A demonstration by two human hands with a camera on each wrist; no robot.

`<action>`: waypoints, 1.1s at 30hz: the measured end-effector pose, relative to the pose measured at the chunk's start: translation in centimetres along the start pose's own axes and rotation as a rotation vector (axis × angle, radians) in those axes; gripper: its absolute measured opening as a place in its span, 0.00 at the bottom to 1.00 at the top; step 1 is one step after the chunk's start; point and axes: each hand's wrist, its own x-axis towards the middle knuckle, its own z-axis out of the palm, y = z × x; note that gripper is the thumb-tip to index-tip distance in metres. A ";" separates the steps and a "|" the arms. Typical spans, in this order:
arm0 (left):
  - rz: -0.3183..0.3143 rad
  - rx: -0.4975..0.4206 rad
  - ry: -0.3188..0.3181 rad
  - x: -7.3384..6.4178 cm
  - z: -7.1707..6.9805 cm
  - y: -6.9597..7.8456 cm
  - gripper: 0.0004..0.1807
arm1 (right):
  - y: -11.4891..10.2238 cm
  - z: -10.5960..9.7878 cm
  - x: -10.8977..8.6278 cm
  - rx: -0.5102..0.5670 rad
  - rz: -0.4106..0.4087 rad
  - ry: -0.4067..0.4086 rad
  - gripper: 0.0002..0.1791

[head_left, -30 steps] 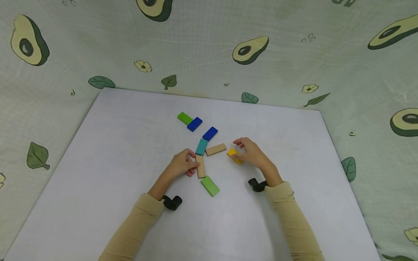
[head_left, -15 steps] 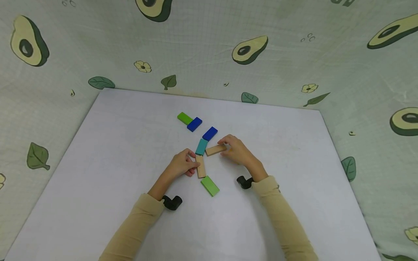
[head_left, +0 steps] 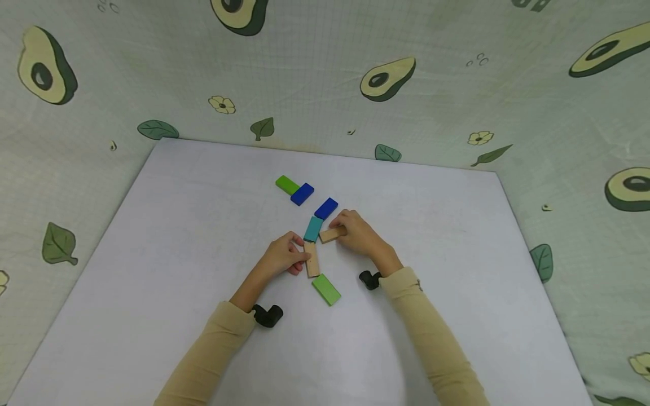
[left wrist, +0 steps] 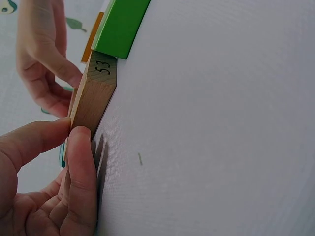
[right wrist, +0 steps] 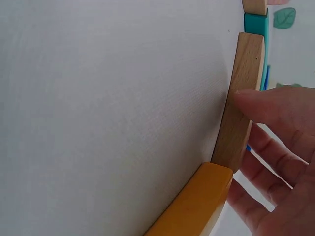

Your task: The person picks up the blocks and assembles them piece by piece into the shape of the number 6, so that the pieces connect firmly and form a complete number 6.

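Observation:
My left hand pinches the left side of a plain wooden block with thumb and finger; the left wrist view shows "53" on its end. My right hand holds a second wooden block, thumb on one long side and fingers behind it. In the right wrist view a yellow block touches that block's near end; the hand hides it in the head view. A teal block lies between the wooden blocks' upper ends. A light green block meets the lower end of the left wooden block.
Beyond the teal block lies a blue block. Farther back, another blue block touches a green block. All rest on a white table with avocado-print cloth behind it. A black wrist camera sits at the left wrist.
My right hand has moved left from the yellow block to the right wooden block and now covers its right end. The yellow block has gone behind that hand. My left hand stays put.

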 end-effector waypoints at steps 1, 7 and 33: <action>-0.001 -0.001 0.000 0.0 0.0 0.0 0.19 | 0.0 0.0 0.0 -0.007 -0.003 -0.002 0.14; -0.001 -0.003 -0.002 0.0 0.0 0.1 0.19 | 0.0 0.1 0.2 -0.035 -0.005 -0.015 0.13; -0.015 0.026 -0.008 0.0 -0.2 0.4 0.19 | -0.3 0.4 -0.4 -0.063 -0.062 -0.042 0.13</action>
